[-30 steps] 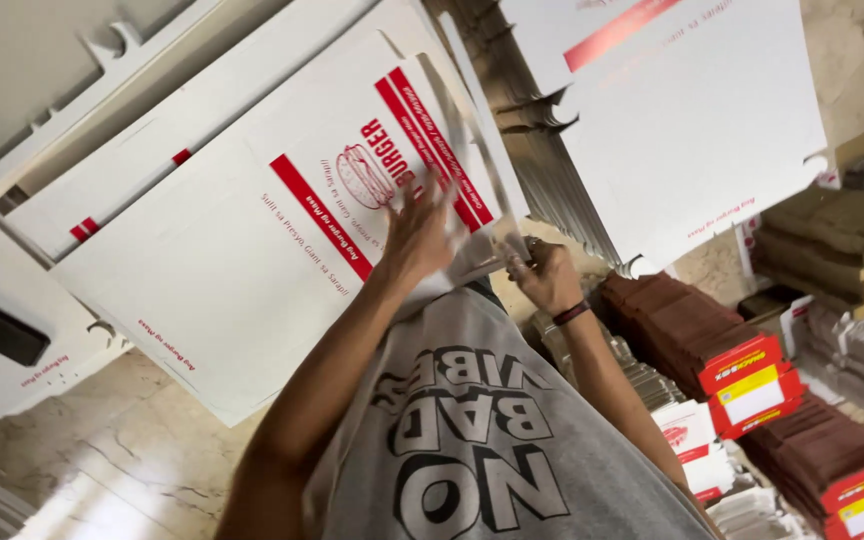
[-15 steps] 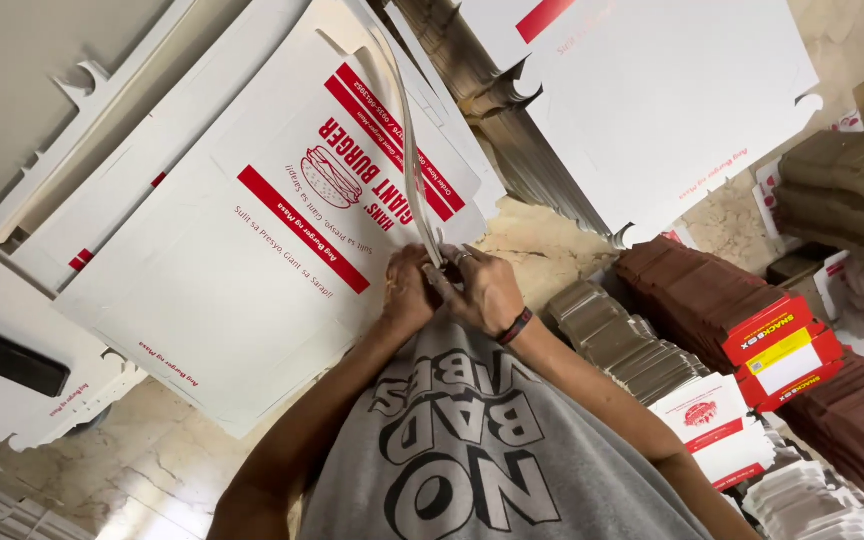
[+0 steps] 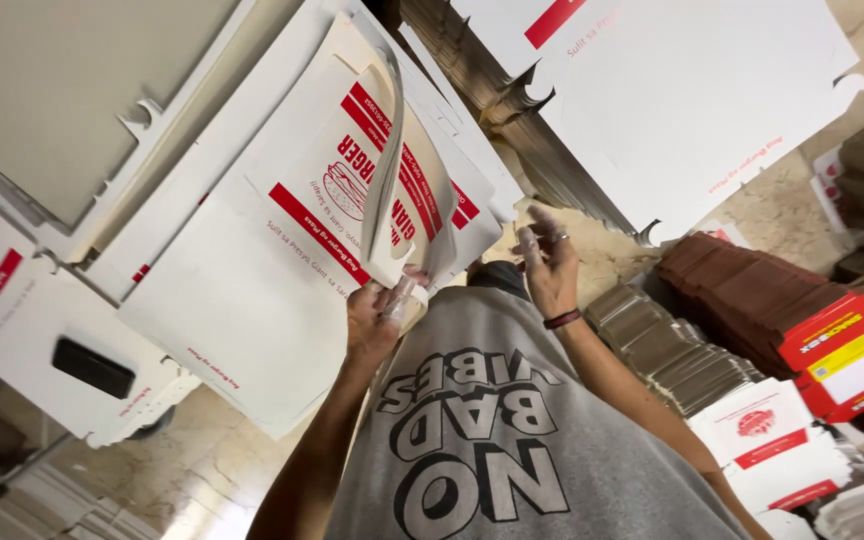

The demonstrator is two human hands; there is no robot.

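Left hand: the left hand [image 3: 372,320] is closing its fingers on the lower edge of a flat white cardboard box blank with red stripes and a burger drawing [image 3: 367,185], gripping it and holding it up over the big white sheet.
Box blank: it is curling upward from the grip, one thin flap bending away at its top, and it is overlapping the large flat white cardboard sheet [image 3: 242,320] lying beneath it.
Right hand: the right hand [image 3: 550,268] is hanging open just right of the box blank, fingers spread and holding nothing; a ring and a dark wristband are showing.
Shirt: the person's grey printed T-shirt [image 3: 512,440] is filling the view below the box blank.
Far right of the blank: brown stacks of folded cardboard [image 3: 742,290] are sitting with red and yellow cartons [image 3: 847,355].
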